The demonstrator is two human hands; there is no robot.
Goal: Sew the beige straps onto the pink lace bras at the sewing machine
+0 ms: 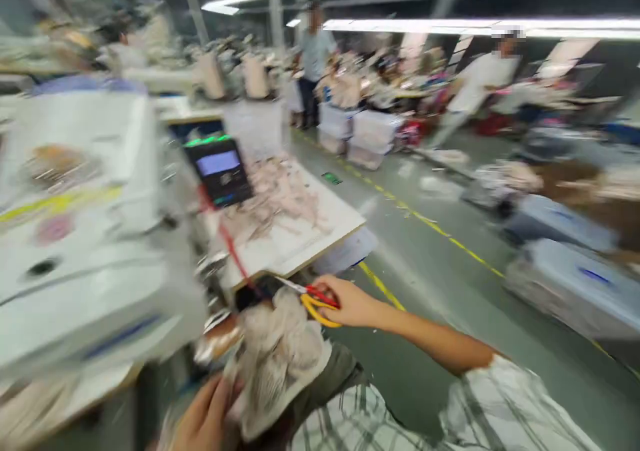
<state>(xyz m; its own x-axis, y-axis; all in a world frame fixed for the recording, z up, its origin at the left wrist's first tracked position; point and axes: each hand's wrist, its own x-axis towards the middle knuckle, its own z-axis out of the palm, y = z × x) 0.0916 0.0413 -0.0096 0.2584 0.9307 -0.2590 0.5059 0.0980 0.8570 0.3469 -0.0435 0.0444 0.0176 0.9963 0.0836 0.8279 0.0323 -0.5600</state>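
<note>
My right hand (347, 301) grips a pair of scissors (317, 304) with one red and one yellow handle loop. Its metal blades point left, over the near edge of the table. At the bottom, my left hand (207, 411) has its fingers bent onto a bundle of beige, lacy fabric (277, 358), which lies over my lap. The scissors are above the fabric, and I cannot tell whether they touch it. Motion blur hides the finer detail of the cloth.
A large white sewing machine (95, 251) fills the left side. Beside it, small beige pieces (285, 198) lie on a white table (330, 228) by a control panel (217, 168). Plastic bins (373, 134) stand along a yellow floor line (425, 221). Two people stand farther back.
</note>
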